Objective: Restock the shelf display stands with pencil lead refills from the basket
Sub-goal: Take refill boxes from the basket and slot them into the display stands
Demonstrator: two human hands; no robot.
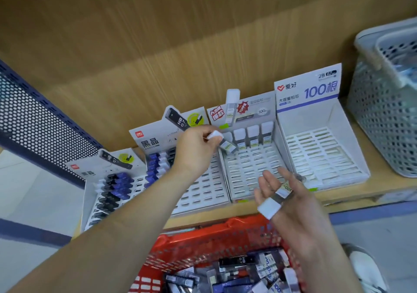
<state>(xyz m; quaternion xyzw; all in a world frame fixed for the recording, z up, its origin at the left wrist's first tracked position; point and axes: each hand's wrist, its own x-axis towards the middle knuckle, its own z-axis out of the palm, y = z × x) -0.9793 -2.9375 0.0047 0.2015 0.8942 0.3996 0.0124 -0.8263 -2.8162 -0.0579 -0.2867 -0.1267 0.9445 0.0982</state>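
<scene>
Boxy white-capped refill (226, 146) in left hand (195, 151)

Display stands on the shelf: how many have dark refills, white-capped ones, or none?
Grey cardboard display stands with black and blue refills: 2
Grey cardboard display stand with white-capped refills: 1
White cardboard display stand with no refills: 1
Total: 4
</scene>
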